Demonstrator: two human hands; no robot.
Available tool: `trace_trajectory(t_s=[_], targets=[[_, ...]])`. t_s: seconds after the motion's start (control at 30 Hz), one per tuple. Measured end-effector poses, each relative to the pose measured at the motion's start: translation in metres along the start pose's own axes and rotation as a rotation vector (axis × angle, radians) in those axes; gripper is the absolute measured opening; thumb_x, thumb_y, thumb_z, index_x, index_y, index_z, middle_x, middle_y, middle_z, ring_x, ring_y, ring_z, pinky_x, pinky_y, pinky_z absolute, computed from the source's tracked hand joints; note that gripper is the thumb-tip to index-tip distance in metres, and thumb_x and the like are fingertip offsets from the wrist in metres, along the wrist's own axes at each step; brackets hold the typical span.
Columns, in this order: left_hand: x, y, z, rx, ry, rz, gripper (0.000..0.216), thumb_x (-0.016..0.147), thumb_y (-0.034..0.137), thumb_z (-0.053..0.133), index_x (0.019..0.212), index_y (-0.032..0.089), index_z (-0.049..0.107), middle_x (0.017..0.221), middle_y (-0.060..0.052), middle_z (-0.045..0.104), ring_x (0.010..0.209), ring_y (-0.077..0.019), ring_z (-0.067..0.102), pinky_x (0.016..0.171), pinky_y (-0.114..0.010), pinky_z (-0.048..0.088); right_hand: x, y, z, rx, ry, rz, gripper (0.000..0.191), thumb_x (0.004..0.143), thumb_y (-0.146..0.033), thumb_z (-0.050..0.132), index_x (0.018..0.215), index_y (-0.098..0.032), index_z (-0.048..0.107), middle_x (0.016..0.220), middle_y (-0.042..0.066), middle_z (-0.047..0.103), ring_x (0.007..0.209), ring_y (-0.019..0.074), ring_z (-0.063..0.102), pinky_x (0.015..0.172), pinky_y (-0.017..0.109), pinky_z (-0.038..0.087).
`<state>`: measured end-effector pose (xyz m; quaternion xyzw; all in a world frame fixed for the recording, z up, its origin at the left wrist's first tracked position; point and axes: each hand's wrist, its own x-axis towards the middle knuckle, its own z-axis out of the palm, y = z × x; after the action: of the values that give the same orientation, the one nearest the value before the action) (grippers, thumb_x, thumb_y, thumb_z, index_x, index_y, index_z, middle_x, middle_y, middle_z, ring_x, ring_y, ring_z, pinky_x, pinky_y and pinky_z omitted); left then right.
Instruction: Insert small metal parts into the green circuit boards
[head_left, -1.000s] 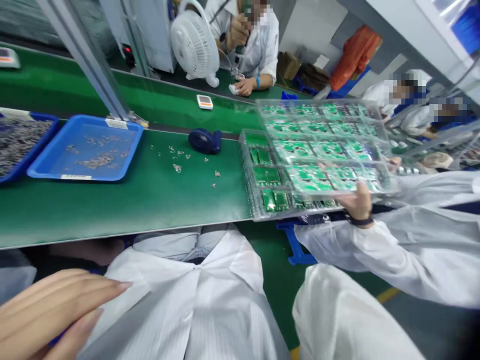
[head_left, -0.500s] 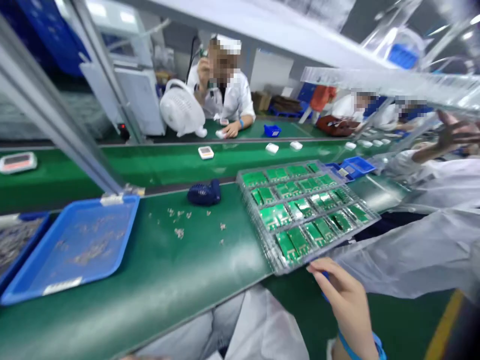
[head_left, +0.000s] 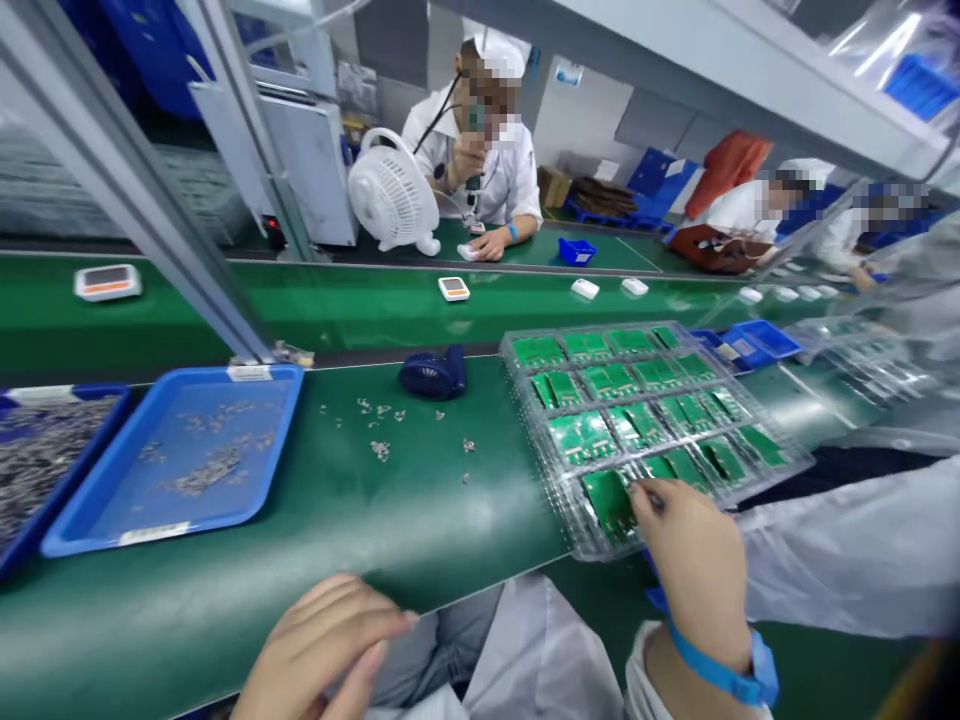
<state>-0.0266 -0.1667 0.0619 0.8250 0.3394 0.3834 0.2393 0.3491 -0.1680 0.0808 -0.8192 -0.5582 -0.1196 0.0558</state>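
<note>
Between blue tray (head_left: pixel 247 500) and board tray (head_left: pixel 541 455) a hand could pass; navy fan (head_left: pixel 433 374) blocks behind.

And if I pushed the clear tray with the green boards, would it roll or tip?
Rolling looks unlikely: the clear tray lies flat on the green table. It might tip if dragged nearer, since its front side sits close to the table's edge. The green boards could shift, as some sit askew in their compartments.

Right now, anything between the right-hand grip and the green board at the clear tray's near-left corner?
Nothing visible. The right-hand grip is over the clear tray's near edge, fingertips right beside that green board. Whether they touch it, I can't tell.
</note>
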Motion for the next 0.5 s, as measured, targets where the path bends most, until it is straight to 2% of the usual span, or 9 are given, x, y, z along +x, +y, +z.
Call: trace_trajectory(t_s=[0.1, 0.17, 0.2, 0.27, 0.37, 0.43, 0.5], targets=[[0.02, -0.009, -0.011, -0.096, 0.03, -0.124, 0.02, 0.092, 0.021, 0.052, 0.099, 0.027, 0.07, 0.087, -0.001, 0.075, 0.08, -0.0155, 0.067, 0.076, -0.026, 0.052, -0.007, -0.015, -0.019, 0.18, 0.302, -0.021, 0.027, 0.093, -0.034, 0.051, 0.093, -0.018, 0.072, 0.097, 0.01, 0.07, 0.086, 0.0266, 0.061, 0.074, 0.037, 0.041], [0.039, -0.026, -0.012, -0.254, 0.105, -0.212, 0.022, 0.094, 0.027, 0.049, 0.097, 0.025, 0.071, 0.083, -0.002, 0.074, 0.079, -0.0165, 0.067, 0.074, -0.026, 0.052, -0.006, -0.044, -0.032, 0.385, 0.464, -0.096, 0.023, 0.092, -0.033, 0.056, 0.101, -0.02, 0.072, 0.101, 0.01, 0.068, 0.093, 0.0269, 0.059, 0.083, 0.039, 0.042], [0.051, -0.037, -0.011, -0.358, 0.156, -0.272, 0.026, 0.095, 0.033, 0.048, 0.099, 0.024, 0.071, 0.08, -0.003, 0.073, 0.075, -0.0166, 0.066, 0.072, -0.027, 0.052, -0.002, -0.064, -0.037, 0.485, 0.489, -0.159, 0.02, 0.092, -0.031, 0.058, 0.103, -0.021, 0.072, 0.1, 0.01, 0.066, 0.093, 0.0257, 0.058, 0.084, 0.04, 0.042], [0.075, -0.063, -0.005, -0.547, 0.139, -0.393, 0.039, 0.093, 0.048, 0.047, 0.092, 0.018, 0.073, 0.077, -0.007, 0.072, 0.07, -0.0169, 0.064, 0.065, -0.027, 0.05, 0.01, -0.112, -0.041, 0.59, 0.436, -0.387, 0.019, 0.092, -0.027, 0.059, 0.104, -0.025, 0.073, 0.092, 0.008, 0.063, 0.085, 0.0226, 0.056, 0.078, 0.037, 0.042], [0.103, -0.098, 0.004, -0.844, -0.071, -0.596, 0.07, 0.088, 0.071, 0.033, 0.075, 0.014, 0.07, 0.066, -0.01, 0.067, 0.058, -0.0155, 0.06, 0.047, -0.023, 0.039, 0.037, -0.181, -0.03, 0.579, 0.253, -0.773, 0.02, 0.094, -0.024, 0.056, 0.103, -0.026, 0.073, 0.081, 0.005, 0.062, 0.077, 0.02, 0.051, 0.07, 0.035, 0.038], [0.112, -0.114, 0.006, -0.992, -0.056, -0.685, 0.066, 0.085, 0.072, 0.04, 0.073, 0.014, 0.067, 0.063, -0.007, 0.063, 0.053, -0.0133, 0.057, 0.042, -0.021, 0.033, 0.054, -0.211, -0.015, 0.567, 0.262, -0.889, 0.02, 0.095, -0.025, 0.055, 0.103, -0.026, 0.073, 0.083, 0.005, 0.062, 0.08, 0.02, 0.05, 0.069, 0.035, 0.036], [0.113, -0.124, 0.006, -1.043, 0.041, -0.74, 0.047, 0.082, 0.06, 0.058, 0.076, 0.014, 0.063, 0.063, -0.003, 0.06, 0.051, -0.0104, 0.053, 0.041, -0.019, 0.03, 0.065, -0.227, 0.003, 0.599, 0.296, -0.968, 0.02, 0.095, -0.025, 0.056, 0.107, -0.029, 0.072, 0.086, 0.004, 0.063, 0.083, 0.0198, 0.05, 0.072, 0.035, 0.036]])
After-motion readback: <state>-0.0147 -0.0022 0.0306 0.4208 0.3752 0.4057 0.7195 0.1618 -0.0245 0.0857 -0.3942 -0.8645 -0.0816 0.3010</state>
